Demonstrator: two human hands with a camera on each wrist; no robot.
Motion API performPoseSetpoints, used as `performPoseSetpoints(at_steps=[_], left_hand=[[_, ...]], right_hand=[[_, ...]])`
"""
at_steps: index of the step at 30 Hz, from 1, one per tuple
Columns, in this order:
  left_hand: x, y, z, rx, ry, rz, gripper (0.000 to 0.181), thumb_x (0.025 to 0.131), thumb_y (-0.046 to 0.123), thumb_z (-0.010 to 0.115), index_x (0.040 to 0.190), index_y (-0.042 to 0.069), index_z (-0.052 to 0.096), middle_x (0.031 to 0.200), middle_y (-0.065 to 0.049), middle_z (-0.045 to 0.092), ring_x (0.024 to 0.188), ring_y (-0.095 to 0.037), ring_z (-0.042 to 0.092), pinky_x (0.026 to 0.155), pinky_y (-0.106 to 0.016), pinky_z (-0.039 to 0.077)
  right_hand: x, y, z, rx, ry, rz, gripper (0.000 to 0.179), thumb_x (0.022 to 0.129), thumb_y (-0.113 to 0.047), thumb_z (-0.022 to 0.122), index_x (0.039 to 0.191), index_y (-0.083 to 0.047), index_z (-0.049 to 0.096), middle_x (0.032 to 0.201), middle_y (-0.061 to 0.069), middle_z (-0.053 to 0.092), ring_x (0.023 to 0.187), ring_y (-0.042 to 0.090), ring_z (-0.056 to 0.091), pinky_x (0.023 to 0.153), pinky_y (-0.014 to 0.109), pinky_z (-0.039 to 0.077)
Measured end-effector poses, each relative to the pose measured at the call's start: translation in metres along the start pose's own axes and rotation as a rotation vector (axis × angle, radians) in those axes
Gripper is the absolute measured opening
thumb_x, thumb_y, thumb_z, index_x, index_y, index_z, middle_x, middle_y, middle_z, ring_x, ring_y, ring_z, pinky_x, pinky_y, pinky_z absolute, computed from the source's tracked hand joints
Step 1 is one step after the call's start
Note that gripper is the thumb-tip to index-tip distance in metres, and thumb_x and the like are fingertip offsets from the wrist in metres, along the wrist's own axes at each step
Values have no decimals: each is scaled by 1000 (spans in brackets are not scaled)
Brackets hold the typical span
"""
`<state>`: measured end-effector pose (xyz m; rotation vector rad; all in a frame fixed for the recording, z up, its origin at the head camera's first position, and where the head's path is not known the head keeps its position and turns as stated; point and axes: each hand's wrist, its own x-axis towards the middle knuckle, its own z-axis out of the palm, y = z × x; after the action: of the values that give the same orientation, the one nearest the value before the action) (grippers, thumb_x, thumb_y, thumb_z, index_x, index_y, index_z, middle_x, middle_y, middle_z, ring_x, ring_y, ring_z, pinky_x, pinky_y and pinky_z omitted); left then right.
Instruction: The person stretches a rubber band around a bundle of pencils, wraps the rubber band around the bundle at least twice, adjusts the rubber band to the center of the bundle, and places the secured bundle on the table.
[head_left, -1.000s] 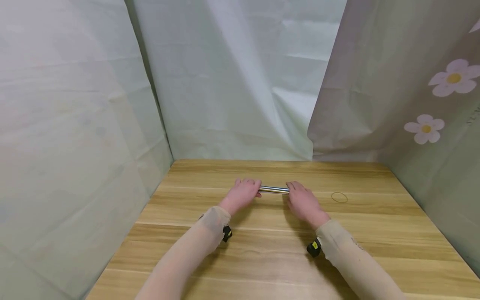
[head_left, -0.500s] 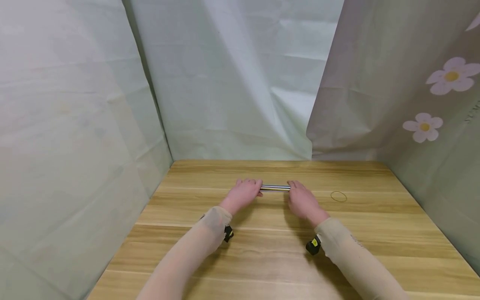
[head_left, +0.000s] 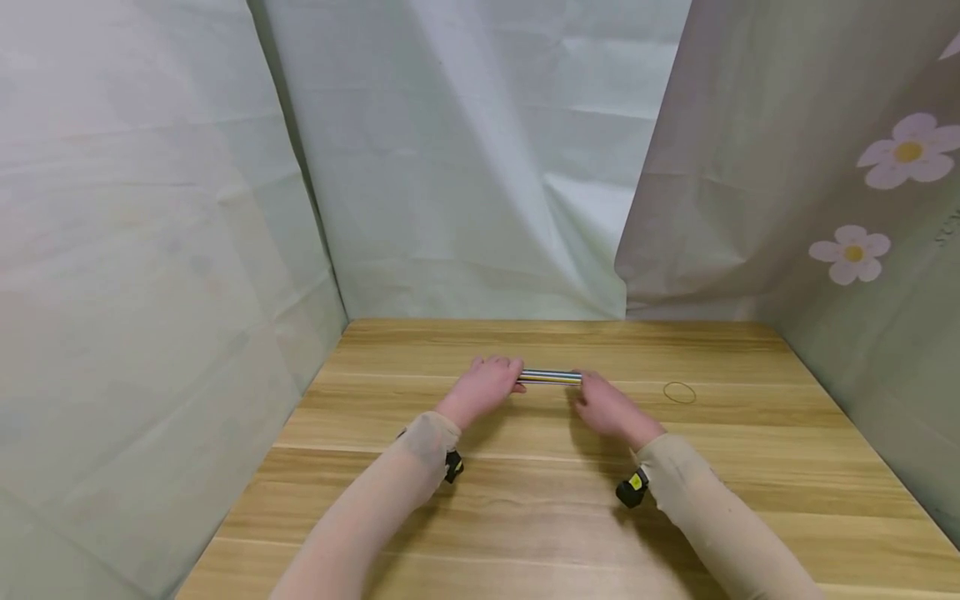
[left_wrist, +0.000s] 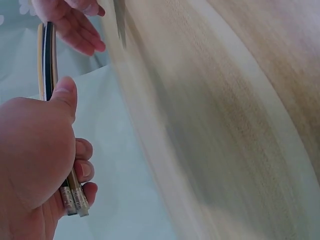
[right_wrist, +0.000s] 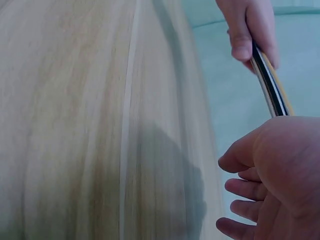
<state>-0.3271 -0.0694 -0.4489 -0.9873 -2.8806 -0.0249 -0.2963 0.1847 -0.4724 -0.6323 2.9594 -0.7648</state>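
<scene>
A small bundle of pencils [head_left: 550,377] lies crosswise between the two hands, above the table. My left hand [head_left: 483,390] grips one end of it. In the left wrist view the thumb lies along the pencils [left_wrist: 48,65], fingers curl round them, and metal ferrules with eraser ends [left_wrist: 75,201] stick out below. My right hand [head_left: 609,410] is at the other end. Its fingers [right_wrist: 245,189] are spread and loosely bent in the right wrist view, not wrapped round the bundle, whose near end passes behind the palm.
A thin rubber band [head_left: 679,392] lies on the wood-grain table [head_left: 525,517], right of the right hand. Pale cloth [head_left: 465,208] hangs along the back and sides. Each wrist wears a small black camera [head_left: 632,490].
The right hand's fingers have loosened and drawn down from over the pencils' end. The left hand keeps its grip and has hardly moved.
</scene>
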Motion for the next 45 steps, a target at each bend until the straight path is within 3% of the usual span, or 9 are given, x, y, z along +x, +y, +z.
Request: performPoseSetpoints(at_steps=[5, 12, 18, 22, 27, 31, 37, 42, 45], left_hand=[[-1, 1, 0, -21, -5, -6, 26, 109, 38, 58, 105, 14, 50, 101, -3, 69, 103, -26, 68, 103, -60, 49], [-2, -1, 0, -40, -5, -4, 26, 109, 37, 59, 102, 14, 48, 93, 0, 65, 92, -22, 64, 93, -52, 50], [-2, -3, -5, -20, 7, -5, 28, 109, 37, 60, 98, 13, 48, 81, 3, 57, 78, -18, 54, 74, -37, 38], [-3, -1, -6, 0, 2, -8, 29, 109, 39, 59, 101, 13, 49, 83, 2, 58, 78, -18, 55, 75, -37, 37], [-3, 1, -7, 1, -2, -12, 28, 109, 39, 59, 103, 13, 51, 85, 1, 60, 81, -18, 58, 77, -40, 40], [-3, 3, -8, -4, -3, -15, 28, 109, 39, 59, 103, 13, 51, 86, 1, 61, 82, -19, 59, 76, -38, 38], [-1, 3, -8, -3, -17, -13, 28, 109, 40, 58, 105, 14, 50, 88, 2, 61, 83, -18, 59, 76, -37, 37], [0, 4, -9, 18, -4, -16, 28, 109, 40, 58, 105, 14, 50, 87, 2, 61, 82, -18, 60, 75, -36, 38], [1, 4, -9, 26, 6, -11, 28, 109, 40, 58, 105, 13, 50, 87, 1, 61, 81, -18, 59, 74, -36, 38]], right_hand=[[-1, -5, 2, -41, 16, -20, 50, 101, 2, 58, 146, 19, 46, 148, 35, 52, 143, 47, 48, 118, 56, 38], [-4, -11, -1, -304, 65, -11, 58, 100, -4, 67, 149, 17, 45, 157, 32, 46, 151, 49, 38, 120, 59, 34], [-8, -11, -5, -279, 97, 11, 61, 100, -2, 66, 154, 12, 42, 158, 32, 44, 150, 48, 39, 120, 59, 34], [-5, -14, -4, -317, 107, -8, 57, 99, 2, 61, 152, 15, 43, 155, 32, 47, 149, 48, 41, 119, 58, 36], [-4, -16, 0, -366, 104, 27, 57, 100, 1, 58, 152, 17, 41, 157, 33, 45, 151, 48, 38, 116, 58, 39], [-4, -17, -1, -316, 87, 46, 59, 99, 2, 58, 153, 17, 40, 158, 33, 43, 151, 49, 36, 117, 59, 37], [-1, -15, -2, 2, 42, 44, 54, 101, 2, 56, 151, 18, 40, 150, 37, 47, 136, 45, 52, 114, 56, 43], [1, -14, -2, -211, 79, 27, 53, 97, 6, 53, 147, 21, 42, 156, 36, 44, 148, 51, 40, 120, 56, 35], [1, -15, -3, -158, 60, 37, 51, 98, 5, 53, 145, 23, 43, 157, 37, 41, 149, 52, 37, 120, 58, 34]])
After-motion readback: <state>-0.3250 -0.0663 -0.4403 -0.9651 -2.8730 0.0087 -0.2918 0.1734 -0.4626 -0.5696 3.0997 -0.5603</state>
